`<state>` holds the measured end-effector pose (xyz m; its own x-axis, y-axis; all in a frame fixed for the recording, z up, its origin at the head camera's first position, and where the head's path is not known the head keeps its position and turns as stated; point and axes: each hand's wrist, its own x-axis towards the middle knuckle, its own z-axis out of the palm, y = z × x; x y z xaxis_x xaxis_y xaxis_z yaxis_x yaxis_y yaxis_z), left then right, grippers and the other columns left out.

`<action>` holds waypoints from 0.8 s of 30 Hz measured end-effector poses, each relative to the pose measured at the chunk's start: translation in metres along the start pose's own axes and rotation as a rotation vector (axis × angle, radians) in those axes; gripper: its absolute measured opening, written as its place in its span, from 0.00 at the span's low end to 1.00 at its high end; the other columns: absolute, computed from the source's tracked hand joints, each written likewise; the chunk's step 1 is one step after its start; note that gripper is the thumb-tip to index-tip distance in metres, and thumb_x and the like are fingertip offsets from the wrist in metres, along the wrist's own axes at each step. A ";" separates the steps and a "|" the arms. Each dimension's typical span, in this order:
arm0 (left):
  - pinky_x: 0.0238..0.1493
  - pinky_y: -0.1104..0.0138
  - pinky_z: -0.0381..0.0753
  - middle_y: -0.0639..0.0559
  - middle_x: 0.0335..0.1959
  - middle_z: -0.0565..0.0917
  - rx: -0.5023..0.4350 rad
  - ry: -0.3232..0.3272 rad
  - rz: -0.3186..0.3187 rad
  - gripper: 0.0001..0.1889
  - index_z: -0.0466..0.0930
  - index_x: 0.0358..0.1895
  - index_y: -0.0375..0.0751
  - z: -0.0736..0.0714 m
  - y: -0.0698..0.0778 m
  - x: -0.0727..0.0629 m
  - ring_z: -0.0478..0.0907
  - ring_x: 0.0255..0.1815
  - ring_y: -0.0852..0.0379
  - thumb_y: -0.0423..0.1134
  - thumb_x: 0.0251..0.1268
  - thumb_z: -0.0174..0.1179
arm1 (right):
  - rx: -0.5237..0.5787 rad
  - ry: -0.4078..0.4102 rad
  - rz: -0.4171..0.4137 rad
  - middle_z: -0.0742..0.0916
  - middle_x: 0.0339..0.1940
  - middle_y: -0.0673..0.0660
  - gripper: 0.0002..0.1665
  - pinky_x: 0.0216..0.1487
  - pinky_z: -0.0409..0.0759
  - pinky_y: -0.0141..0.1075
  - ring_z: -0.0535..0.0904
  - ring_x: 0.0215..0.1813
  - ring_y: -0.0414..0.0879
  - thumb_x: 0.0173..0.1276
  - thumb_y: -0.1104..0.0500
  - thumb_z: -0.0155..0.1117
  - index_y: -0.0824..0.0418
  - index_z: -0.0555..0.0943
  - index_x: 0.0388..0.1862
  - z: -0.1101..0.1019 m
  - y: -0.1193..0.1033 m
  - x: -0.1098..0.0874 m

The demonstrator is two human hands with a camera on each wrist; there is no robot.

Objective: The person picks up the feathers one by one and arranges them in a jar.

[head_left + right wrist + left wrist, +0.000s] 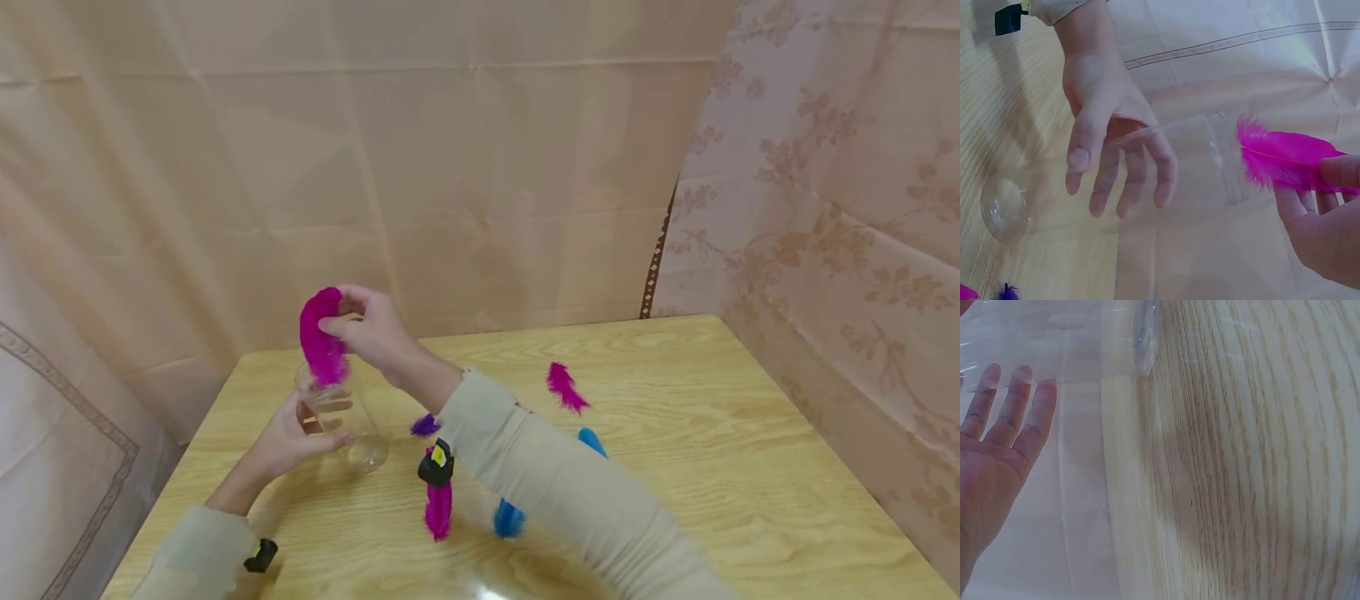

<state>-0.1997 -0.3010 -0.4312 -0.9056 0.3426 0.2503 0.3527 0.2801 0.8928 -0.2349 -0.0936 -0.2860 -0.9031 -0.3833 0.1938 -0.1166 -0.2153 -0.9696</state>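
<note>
My left hand point(288, 442) grips a clear, see-through jar point(367, 450), which leans with its mouth up and to the left. In the left wrist view several fingers point(1009, 415) lie against the side of the jar point(1066, 337). My right hand point(375, 333) pinches a magenta feather point(315, 329) between thumb and fingers, just above the jar's mouth. Seen from the right wrist, the fluffy end of the feather point(1291, 156) points toward the rim, a small gap apart. Through the jar's wall point(1007, 206) no feather shows inside.
On the wooden table point(712, 467) lie a purple feather point(425, 426), two magenta feathers, one near point(438, 512) and one farther right point(566, 387), and blue feathers point(509, 518) partly behind the right sleeve. Black wrist cameras point(437, 465) hang by the sleeves. Curtains point(480, 167) surround the table.
</note>
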 end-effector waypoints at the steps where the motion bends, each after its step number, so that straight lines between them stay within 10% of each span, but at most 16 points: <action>1: 0.54 0.52 0.83 0.48 0.63 0.79 -0.002 0.002 0.001 0.42 0.61 0.73 0.36 0.000 0.000 -0.001 0.79 0.62 0.46 0.25 0.56 0.73 | -0.034 -0.002 -0.023 0.84 0.34 0.54 0.13 0.37 0.87 0.35 0.82 0.33 0.41 0.69 0.73 0.65 0.68 0.83 0.52 0.001 0.001 0.000; 8: 0.54 0.55 0.84 0.58 0.62 0.80 0.004 0.012 0.003 0.41 0.62 0.72 0.35 -0.002 0.000 -0.004 0.77 0.62 0.37 0.25 0.56 0.73 | -0.283 -0.047 -0.194 0.86 0.36 0.51 0.12 0.35 0.85 0.30 0.84 0.34 0.37 0.71 0.69 0.65 0.63 0.85 0.51 0.009 0.004 -0.003; 15: 0.54 0.53 0.84 0.53 0.62 0.79 0.014 0.020 -0.015 0.41 0.61 0.71 0.34 -0.002 0.001 -0.005 0.75 0.63 0.31 0.26 0.56 0.74 | -0.323 -0.097 -0.167 0.86 0.36 0.48 0.09 0.34 0.85 0.30 0.83 0.34 0.38 0.71 0.69 0.65 0.61 0.87 0.46 0.014 0.009 -0.008; 24: 0.54 0.55 0.84 0.47 0.59 0.79 0.034 0.025 -0.042 0.38 0.64 0.68 0.40 -0.002 0.002 -0.004 0.81 0.59 0.54 0.28 0.56 0.74 | -0.433 -0.127 -0.126 0.85 0.32 0.44 0.10 0.37 0.82 0.26 0.82 0.33 0.35 0.72 0.60 0.68 0.61 0.86 0.50 0.012 0.015 -0.011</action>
<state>-0.1954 -0.3035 -0.4301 -0.9252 0.3073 0.2227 0.3219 0.3245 0.8894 -0.2218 -0.1035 -0.3007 -0.8161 -0.4910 0.3048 -0.4084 0.1168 -0.9053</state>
